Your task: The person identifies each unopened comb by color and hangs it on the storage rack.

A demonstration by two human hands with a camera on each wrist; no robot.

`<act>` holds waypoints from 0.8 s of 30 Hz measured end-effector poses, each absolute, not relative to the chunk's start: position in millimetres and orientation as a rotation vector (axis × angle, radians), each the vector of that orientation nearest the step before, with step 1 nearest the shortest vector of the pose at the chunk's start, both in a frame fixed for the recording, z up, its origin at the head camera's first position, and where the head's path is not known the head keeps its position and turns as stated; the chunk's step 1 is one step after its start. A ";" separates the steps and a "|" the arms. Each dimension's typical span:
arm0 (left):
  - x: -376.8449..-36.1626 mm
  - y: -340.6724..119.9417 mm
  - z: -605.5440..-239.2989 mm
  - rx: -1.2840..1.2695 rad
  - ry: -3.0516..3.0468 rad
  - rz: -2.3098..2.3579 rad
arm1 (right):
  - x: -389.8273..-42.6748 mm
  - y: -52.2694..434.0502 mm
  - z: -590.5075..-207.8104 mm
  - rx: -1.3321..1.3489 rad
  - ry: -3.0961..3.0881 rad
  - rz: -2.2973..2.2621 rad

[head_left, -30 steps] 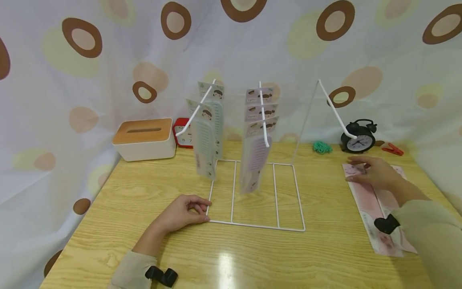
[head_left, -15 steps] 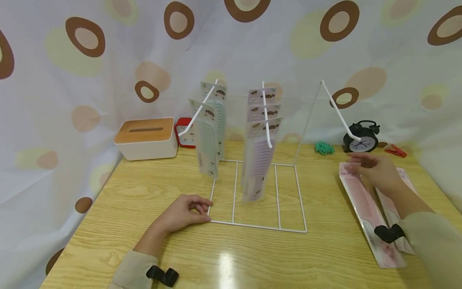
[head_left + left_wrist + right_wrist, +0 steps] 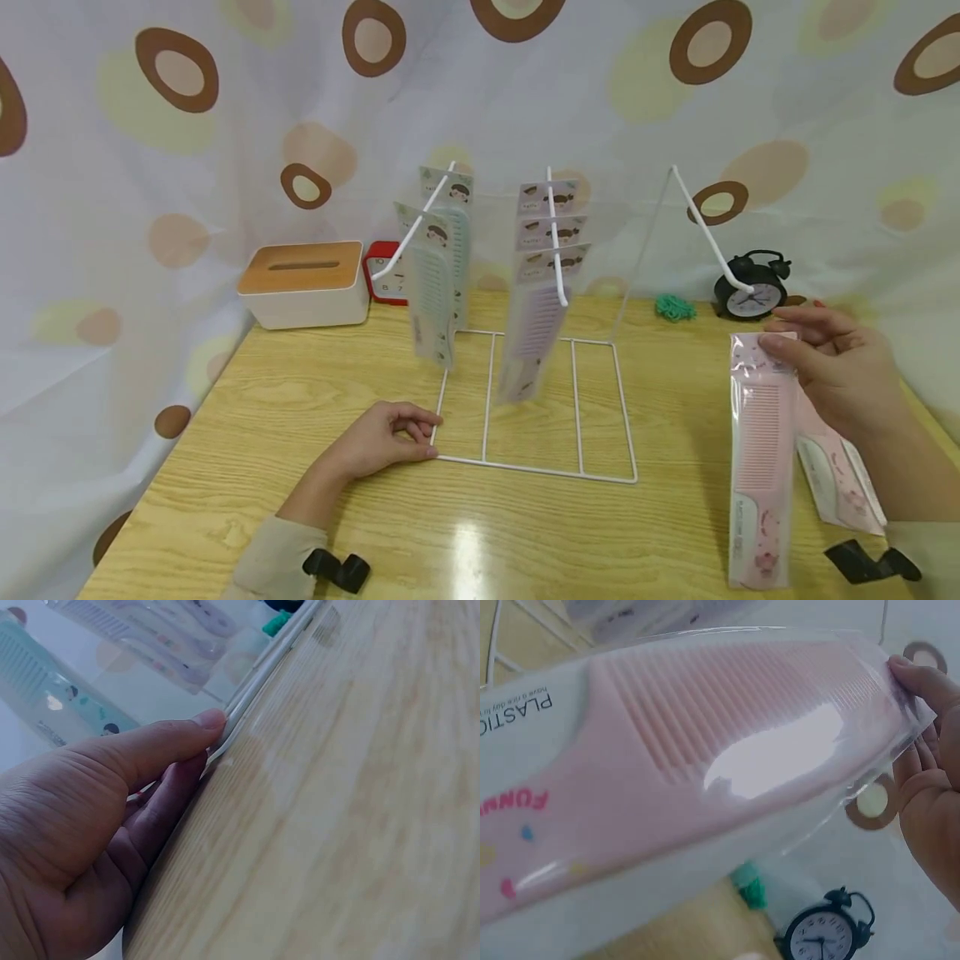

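My right hand (image 3: 855, 375) pinches the top of a pink comb (image 3: 761, 450) in a clear packet, which hangs upright above the table. In the right wrist view the packaged comb fills most of the picture. Under that hand, another packaged pink comb (image 3: 842, 479) lies on the table, partly hidden. My left hand (image 3: 378, 442) holds the front left corner of a white wire display rack (image 3: 532, 470) between thumb and fingers. Packaged green combs (image 3: 431, 292) hang from the rack's left hook and packaged purple combs (image 3: 536, 321) from its middle hook. The right hook (image 3: 705, 225) bears nothing.
Behind the rack stand a tissue box (image 3: 303, 287) with a wooden lid and a red clock (image 3: 386, 275). At the back right are a green string bundle (image 3: 675, 307) and a black alarm clock (image 3: 750, 292). A patterned curtain (image 3: 495, 108) closes off the back.
My right hand has picked up one pink comb packet from the table and raised it upright, moving a little to the right. The left hand has stayed on the rack corner.
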State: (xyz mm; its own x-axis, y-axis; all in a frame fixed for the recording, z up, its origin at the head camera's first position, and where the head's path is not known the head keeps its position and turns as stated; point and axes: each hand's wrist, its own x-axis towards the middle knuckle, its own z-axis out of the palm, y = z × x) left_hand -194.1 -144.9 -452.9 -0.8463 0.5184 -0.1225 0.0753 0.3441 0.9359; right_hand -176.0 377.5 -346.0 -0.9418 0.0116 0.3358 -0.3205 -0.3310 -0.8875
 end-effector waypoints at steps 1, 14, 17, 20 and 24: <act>-194.0 -145.1 -452.7 0.519 2.211 1.511 | -171.4 372.6 -341.5 0.457 -1.617 2.383; -194.0 -146.5 -452.6 0.523 2.212 1.503 | -135.4 307.2 -275.8 1.072 -1.211 2.362; -194.8 -146.8 -453.4 0.537 2.214 1.501 | -133.4 290.5 -262.6 1.033 -1.164 2.384; -195.3 -146.5 -454.2 0.541 2.213 1.499 | -133.0 278.0 -254.5 0.890 -1.129 2.414; -195.2 -146.1 -454.5 0.541 2.216 1.504 | -135.2 269.3 -247.9 0.674 -1.151 2.393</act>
State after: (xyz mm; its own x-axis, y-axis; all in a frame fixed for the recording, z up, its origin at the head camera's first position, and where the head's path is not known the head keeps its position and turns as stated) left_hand -195.2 -146.1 -454.5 -0.8423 0.5269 -0.1139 0.0889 0.3442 0.9347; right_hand -135.2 269.3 -247.9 -0.8041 0.1427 0.5771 -0.5400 -0.5813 -0.6086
